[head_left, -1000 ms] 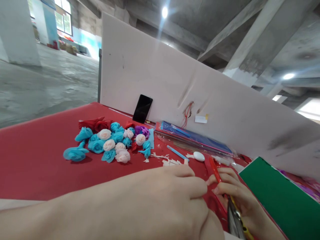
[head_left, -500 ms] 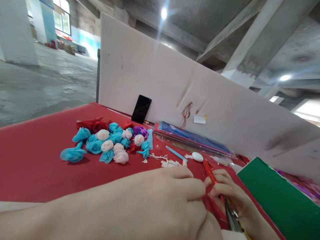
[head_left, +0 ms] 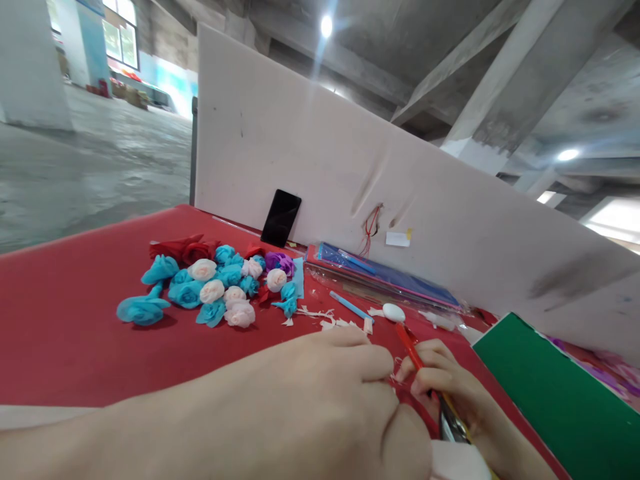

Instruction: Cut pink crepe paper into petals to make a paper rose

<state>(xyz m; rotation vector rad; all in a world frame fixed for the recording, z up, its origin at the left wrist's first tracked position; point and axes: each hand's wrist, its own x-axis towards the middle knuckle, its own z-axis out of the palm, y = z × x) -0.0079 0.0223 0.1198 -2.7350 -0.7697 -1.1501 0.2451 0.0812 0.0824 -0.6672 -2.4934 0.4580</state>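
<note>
My left hand (head_left: 345,393) fills the lower middle, seen from its back, with the fingers curled closed. A pale pink piece of paper (head_left: 457,461) sticks out beside its thumb, partly cut off by the frame edge. My right hand (head_left: 450,387), to the right, is closed around a tool with a red handle (head_left: 411,347) and a shiny metal part (head_left: 453,423). A yellow edge runs along the metal. The metal end points down to the pale paper; whether they touch is hidden.
Blue, pink, red and purple paper flowers (head_left: 220,280) lie on the red tabletop (head_left: 75,300). Beyond my hands are pale scraps (head_left: 313,312), a blue stick (head_left: 351,307), a white oval object (head_left: 394,312) and wrapped sheets (head_left: 380,277). A phone (head_left: 281,217) leans on the white panel; a green board (head_left: 555,393) lies right.
The red-handled tool and my right hand have shifted slightly left. More of the pale pink paper shows by my left thumb.
</note>
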